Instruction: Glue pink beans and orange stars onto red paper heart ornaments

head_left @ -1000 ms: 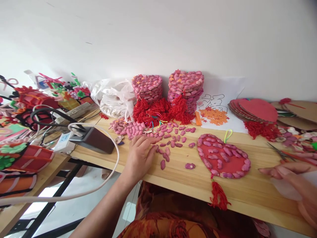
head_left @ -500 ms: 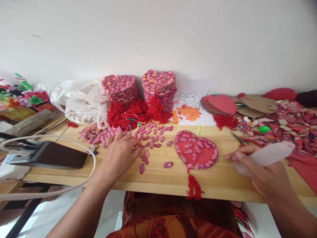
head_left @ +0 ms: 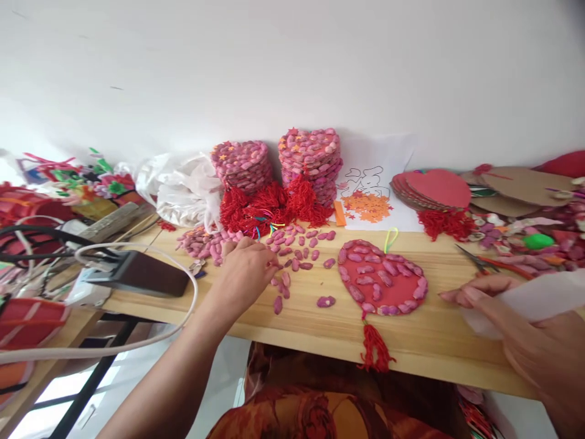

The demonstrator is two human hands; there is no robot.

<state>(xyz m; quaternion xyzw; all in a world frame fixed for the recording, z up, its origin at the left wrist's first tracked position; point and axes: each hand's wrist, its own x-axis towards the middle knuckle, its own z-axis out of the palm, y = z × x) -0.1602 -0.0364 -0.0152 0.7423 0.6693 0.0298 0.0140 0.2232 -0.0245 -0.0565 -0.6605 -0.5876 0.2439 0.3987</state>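
Observation:
My left hand [head_left: 247,271] is over the loose pink peanuts [head_left: 205,244], its fingertips pinched on what looks like one peanut, mostly hidden by the fingers. My right hand [head_left: 521,323] is closed around a whitish translucent squeeze bottle [head_left: 543,296], tipped with its narrow end toward the left; the far end runs to the frame edge. Between my hands a red heart-shaped card [head_left: 402,283] lies flat. Peanuts line most of its edge, and several more sit inside. It has a yellow-green loop [head_left: 392,239] on top and a red tassel [head_left: 375,349] hanging past the table's front edge.
Two stacks of peanut-covered hearts [head_left: 311,152] with red tassels stand by the wall. Orange stars [head_left: 365,207] lie on white paper. Red card hearts [head_left: 439,188] and scissors [head_left: 479,259] are at right. A black box [head_left: 148,274] with a white cable [head_left: 195,305] sits left.
The view has swung left, so everything on the table appears farther right. My left hand stays by the peanuts with its fingers pinched; my right hand still holds the bottle.

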